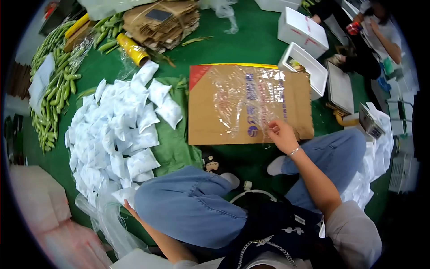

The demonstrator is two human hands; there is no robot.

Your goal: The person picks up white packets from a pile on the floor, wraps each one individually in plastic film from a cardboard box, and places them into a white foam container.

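A flat cardboard sheet (206, 107) lies on the green floor in front of my knees, with crumpled clear plastic film (230, 101) spread over its middle. My right hand (282, 136) is at the sheet's near right part, its fingers curled together at the edge of the film. My left hand (130, 207) is low beside my left knee, mostly hidden, next to a white packet (123, 195) at the near end of a large heap of white packets (107, 134). Whether it grips that packet is unclear. Green cloth (172, 148) lies between the heap and the cardboard.
Long green vegetables (56, 96) are piled at the left. Stacked brown cardboard (161, 27) and a yellow roll (132, 49) lie at the back. White foam boxes (302, 33) and a scale (340, 87) stand at the right, near another seated person (380, 38).
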